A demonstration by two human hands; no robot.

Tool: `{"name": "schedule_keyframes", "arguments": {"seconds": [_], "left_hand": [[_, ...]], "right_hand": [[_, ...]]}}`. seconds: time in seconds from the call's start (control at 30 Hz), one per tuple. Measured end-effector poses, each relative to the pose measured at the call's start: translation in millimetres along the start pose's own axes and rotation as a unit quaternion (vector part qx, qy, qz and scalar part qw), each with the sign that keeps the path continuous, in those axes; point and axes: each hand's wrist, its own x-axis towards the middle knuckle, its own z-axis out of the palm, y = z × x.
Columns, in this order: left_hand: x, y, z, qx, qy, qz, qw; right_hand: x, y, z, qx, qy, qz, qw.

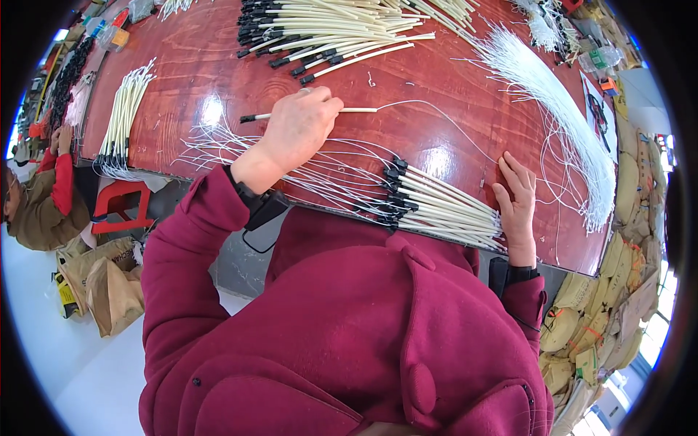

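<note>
Red table (pixel 182 80): worker should use its flat to keep the strand from kinking; glossy, wood-grained, glare spots.

White cord sheaf (pixel 563 109), right side: best kept off the working strand; fine, limp, stray loops along its edge.

Upper pile of cream tubes (pixel 342 25): slim, smooth, straight, black ends mostly to the left.

Corded tube bundle (pixel 443 207), near edge: don't drag a sleeve through its tails; they fan left from black ends, beneath the left forearm.

Left hand (pixel 302 123): fingers curled over one tube (fingertips hidden, can't tell the exact pinch). Light grip should do; squeezing could bind the cord.

Right hand (pixel 518 196): fingers extended, slightly parted, thumb apart; can't tell if the fingertips touch the cord.

Single tube (pixel 360 110): mid-table, between pile and bundle, under the left hand. Keep it straight; looks semi-rigid.

Single cord (pixel 436 109): thin, white, arcs from the tube's right end to near the right fingertips. Ease it in line with the tube, no sharp bend.

Black end (pixel 248 118): short, stubby, dark cap shape.
</note>
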Motion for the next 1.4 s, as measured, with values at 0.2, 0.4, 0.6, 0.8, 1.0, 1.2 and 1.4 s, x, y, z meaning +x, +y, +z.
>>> {"name": "schedule_keyframes", "arguments": {"seconds": [0.2,0.4,0.6,0.8,1.0,1.2,1.4], "left_hand": [[20.0,5.7,4.4,0.039,-0.044,-0.014,0.998],[43.1,12.0,16.4,0.011,0.012,0.036,0.999],[59.8,7.5,24.9,0.012,-0.063,0.129,0.99],[61.3,7.7,30.4,-0.049,-0.034,0.093,0.994],[64.6,-1.7,27.4,-0.044,-0.043,0.123,0.99],[59.0,9.1,28.5,-0.003,-0.035,0.13,0.991],[60.3,3.2,30.7,-0.011,-0.057,0.181,0.982]], "right_hand": [[1.3,-2.1,-1.0,0.013,-0.009,0.005,1.0],[1.1,0.0,-0.4,0.023,-0.01,0.0,1.0],[-0.9,-2.6,0.6,0.017,-0.012,0.012,1.0],[1.3,-2.4,1.7,0.024,0.005,0.005,1.0],[1.7,2.7,2.6,0.019,0.004,-0.002,1.0],[-2.2,-0.4,2.5,0.015,0.001,0.001,1.0],[0.8,0.9,1.9,0.016,0.003,0.001,1.0]]}}
